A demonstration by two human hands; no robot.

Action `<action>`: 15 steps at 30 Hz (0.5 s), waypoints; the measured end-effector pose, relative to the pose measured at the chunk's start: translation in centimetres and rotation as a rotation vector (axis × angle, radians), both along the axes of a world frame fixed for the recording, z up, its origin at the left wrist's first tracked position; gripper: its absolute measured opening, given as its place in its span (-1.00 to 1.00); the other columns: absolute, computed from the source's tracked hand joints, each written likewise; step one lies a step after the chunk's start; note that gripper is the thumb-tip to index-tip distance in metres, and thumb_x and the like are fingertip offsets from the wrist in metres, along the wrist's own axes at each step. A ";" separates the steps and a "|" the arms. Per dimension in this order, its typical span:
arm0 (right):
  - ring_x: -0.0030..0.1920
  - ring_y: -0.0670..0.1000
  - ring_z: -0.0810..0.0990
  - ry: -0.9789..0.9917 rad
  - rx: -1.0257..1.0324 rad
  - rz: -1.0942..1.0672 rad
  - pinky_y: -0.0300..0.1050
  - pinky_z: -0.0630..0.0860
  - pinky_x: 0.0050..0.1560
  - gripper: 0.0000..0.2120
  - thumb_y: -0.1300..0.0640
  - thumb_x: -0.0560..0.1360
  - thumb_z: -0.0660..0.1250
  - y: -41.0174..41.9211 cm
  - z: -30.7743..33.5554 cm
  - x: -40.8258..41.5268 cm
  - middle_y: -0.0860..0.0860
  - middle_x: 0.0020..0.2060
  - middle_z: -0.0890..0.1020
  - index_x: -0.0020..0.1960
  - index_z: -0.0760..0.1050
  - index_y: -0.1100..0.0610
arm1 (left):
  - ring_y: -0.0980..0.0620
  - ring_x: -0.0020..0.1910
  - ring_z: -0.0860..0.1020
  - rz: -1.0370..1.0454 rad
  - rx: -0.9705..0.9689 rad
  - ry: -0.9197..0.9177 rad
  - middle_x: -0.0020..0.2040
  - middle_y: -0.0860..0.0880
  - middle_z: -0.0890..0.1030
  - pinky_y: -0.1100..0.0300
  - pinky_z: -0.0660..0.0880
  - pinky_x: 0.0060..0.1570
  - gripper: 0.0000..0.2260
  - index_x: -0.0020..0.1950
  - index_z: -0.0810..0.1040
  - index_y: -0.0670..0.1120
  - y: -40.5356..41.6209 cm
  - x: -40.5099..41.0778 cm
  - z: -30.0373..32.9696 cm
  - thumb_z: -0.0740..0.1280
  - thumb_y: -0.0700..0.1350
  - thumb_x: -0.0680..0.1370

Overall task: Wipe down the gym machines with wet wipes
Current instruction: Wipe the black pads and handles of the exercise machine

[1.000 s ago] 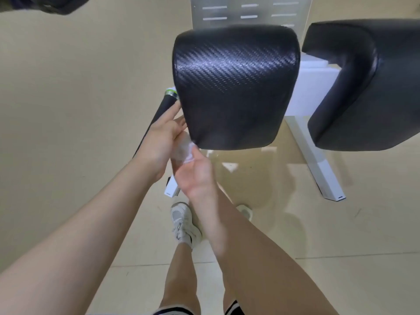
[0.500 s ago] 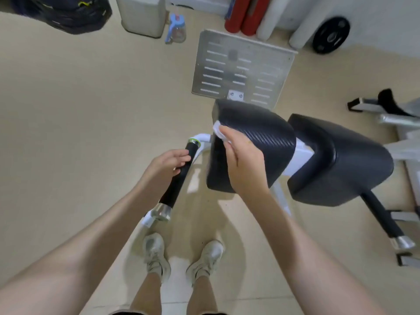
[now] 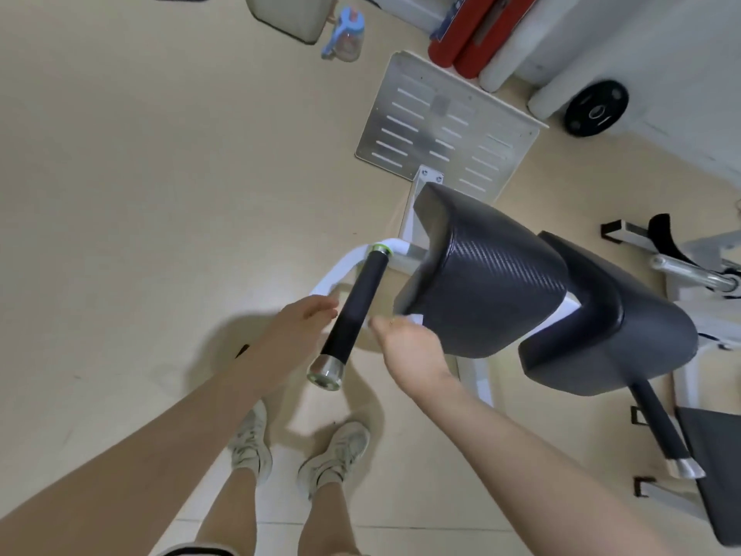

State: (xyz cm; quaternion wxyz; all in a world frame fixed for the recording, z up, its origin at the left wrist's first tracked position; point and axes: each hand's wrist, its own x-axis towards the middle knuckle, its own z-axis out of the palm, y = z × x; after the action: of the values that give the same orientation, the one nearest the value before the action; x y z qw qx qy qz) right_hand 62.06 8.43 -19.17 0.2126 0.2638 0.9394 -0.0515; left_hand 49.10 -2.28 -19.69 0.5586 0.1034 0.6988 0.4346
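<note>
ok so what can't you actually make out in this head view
- White wet wipe: only a corner shows between the right hand and the black textured pad; the hand hides the rest.
- Right hand fingers: under the pad's edge, so the grip is unclear.
- Left hand: motion blur; contact with the black foam handle is uncertain.
- Blue-lidded clear bottle: too small to tell its contents.
- Black weight plate: markings too small to read.

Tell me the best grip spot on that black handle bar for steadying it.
Wrap the left hand round the black grip sleeve at mid-length, coming from its left side. The bar is a slim, tilted cylinder; its metal cap looks slick, and the pad crowds its right.
</note>
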 end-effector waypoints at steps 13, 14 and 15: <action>-0.11 0.23 0.48 0.327 -0.216 -0.375 -0.07 0.25 -0.25 -0.86 0.29 0.54 0.06 2.2 -3.7 -5.0 0.13 -0.01 0.49 0.01 0.38 0.21 | 0.00 -0.10 0.59 0.068 0.006 -0.239 -0.03 -0.04 0.63 0.16 0.48 0.09 -0.77 0.18 0.52 -0.12 -0.8 -0.3 -0.7 0.15 -0.22 0.60; -0.16 0.19 0.45 0.352 -0.243 -0.385 -0.05 0.27 -0.24 -0.86 0.24 0.55 0.06 1.5 -3.5 -4.5 0.08 -0.04 0.48 0.00 0.38 0.20 | -0.03 -0.07 0.60 0.109 -0.004 -0.291 0.01 -0.07 0.64 0.12 0.47 0.13 -0.77 0.20 0.52 -0.12 -0.8 -0.4 -0.7 0.16 -0.18 0.60; -0.18 0.12 0.41 0.389 -0.287 -0.369 -0.03 0.31 -0.19 -0.85 0.17 0.55 0.06 0.6 -2.9 -4.0 0.04 -0.07 0.48 -0.03 0.38 0.16 | -0.05 -0.03 0.60 0.146 -0.015 -0.341 0.04 -0.10 0.64 0.09 0.46 0.17 -0.76 0.22 0.51 -0.12 -0.9 -0.5 -0.6 0.18 -0.14 0.59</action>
State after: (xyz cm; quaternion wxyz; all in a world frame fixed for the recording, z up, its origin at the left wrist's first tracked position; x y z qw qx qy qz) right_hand 58.01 9.01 -22.04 0.0507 0.3824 0.8818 -0.2712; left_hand 48.55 -3.21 -20.29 0.6367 -0.0267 0.6029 0.4800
